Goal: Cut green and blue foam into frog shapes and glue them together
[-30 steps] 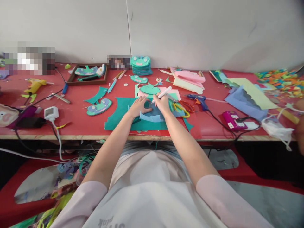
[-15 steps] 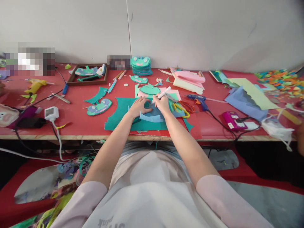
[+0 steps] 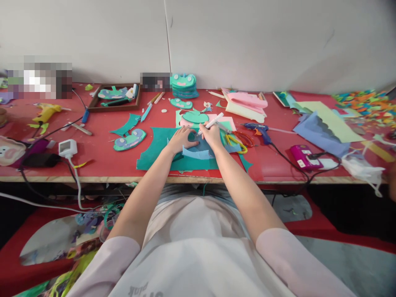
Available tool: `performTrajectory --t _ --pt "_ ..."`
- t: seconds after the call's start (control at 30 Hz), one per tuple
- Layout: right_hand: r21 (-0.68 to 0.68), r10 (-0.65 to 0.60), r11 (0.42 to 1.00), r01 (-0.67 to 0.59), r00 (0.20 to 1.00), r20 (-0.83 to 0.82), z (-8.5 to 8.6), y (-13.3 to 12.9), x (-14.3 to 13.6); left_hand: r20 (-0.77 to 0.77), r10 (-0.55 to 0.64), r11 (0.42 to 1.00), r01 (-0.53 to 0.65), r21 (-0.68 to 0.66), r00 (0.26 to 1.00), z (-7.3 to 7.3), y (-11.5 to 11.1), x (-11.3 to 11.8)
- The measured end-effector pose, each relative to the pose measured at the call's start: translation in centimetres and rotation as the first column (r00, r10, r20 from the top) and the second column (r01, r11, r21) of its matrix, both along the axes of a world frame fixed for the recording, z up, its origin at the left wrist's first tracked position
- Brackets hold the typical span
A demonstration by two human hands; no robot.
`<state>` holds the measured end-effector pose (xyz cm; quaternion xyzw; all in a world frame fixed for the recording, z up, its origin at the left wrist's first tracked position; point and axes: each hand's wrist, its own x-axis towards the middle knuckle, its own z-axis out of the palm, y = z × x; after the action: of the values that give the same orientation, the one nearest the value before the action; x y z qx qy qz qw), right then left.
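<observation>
My right hand (image 3: 211,135) grips a white marker pen (image 3: 215,120), its tip angled down to the left at the felt. Opposite it, my left hand (image 3: 181,140) lies on the pieces, thumb and forefinger apart around a small dark teal patch (image 3: 192,135); whether that is a separate piece I cannot tell. Beneath both hands, a blue felt piece (image 3: 198,153) with an irregular edge rests on a larger teal felt sheet (image 3: 151,148). A green felt cut-out (image 3: 195,117) sits just beyond my fingers. Yellow-handled scissors (image 3: 242,148) lie partly under felt beside my right wrist.
A blue glue gun (image 3: 261,133) lies to the right, its cord running to a purple power strip (image 3: 305,157). A frog-like felt face (image 3: 130,140) is at left, a wooden tray (image 3: 116,108) behind it. Stacked felt faces (image 3: 185,86) stand by the wall.
Both hands and the marker pen keep nearly the same position. The whole view has shifted very slightly.
</observation>
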<state>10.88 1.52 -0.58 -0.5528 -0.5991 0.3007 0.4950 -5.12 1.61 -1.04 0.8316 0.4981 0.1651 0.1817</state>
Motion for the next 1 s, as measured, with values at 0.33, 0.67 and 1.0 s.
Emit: performTrajectory --t 0.33,0.67,1.0 --pt "-0.015 -0.006 1.0 0.005 0.999 -0.04 0.01 0.07 0.0 0.002 0.002 1.0 -0.002 0.0 1.0 -0.18 0.06 -0.02" --pt "0.002 0.011 1.0 -0.011 1.0 -0.013 -0.15 0.08 0.07 0.007 -0.003 1.0 0.003 0.005 1.0 0.04 -0.07 0.0" --pt "-0.023 -0.035 0.999 0.034 0.999 -0.031 -0.49 0.56 0.16 0.009 -0.002 1.0 0.002 0.01 1.0 -0.14 0.07 0.0"
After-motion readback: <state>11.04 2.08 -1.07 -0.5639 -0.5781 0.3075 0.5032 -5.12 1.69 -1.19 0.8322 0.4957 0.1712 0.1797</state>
